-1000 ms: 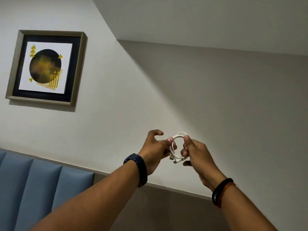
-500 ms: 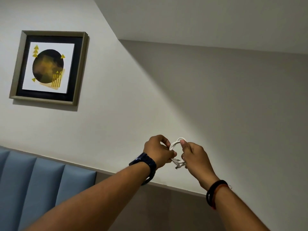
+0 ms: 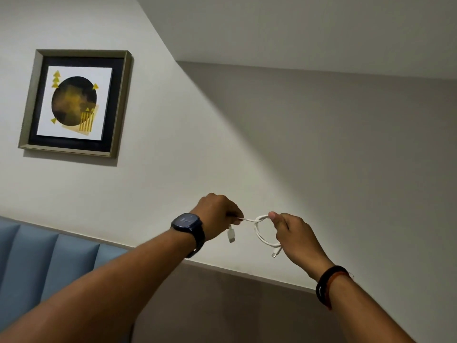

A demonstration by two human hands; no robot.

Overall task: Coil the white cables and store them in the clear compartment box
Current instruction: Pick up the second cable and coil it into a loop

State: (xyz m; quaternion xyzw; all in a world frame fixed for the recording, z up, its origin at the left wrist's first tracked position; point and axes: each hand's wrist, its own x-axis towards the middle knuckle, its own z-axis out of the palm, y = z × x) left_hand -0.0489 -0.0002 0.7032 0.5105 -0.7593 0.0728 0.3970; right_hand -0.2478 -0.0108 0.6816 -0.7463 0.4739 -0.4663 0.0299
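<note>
A short white cable point(image 3: 259, 232) is held up in the air in front of a pale wall, wound into a small loop. My right hand point(image 3: 294, 235) pinches the loop at its top, and one plug hangs below that hand. My left hand point(image 3: 217, 214) grips the free end of the cable, pulled out to the left of the loop, with the other plug dangling under it. The two hands are a short way apart with the cable stretched between them. The clear compartment box is not in view.
A framed picture point(image 3: 76, 103) hangs on the wall at the upper left. Blue padded panels point(image 3: 49, 256) run along the lower left. A dark watch point(image 3: 189, 227) is on my left wrist and dark bands point(image 3: 329, 285) on my right wrist.
The hands were close together around the loop. My left hand has since drawn one cable end out to the left, so the hands now stand apart and a plug hangs free.
</note>
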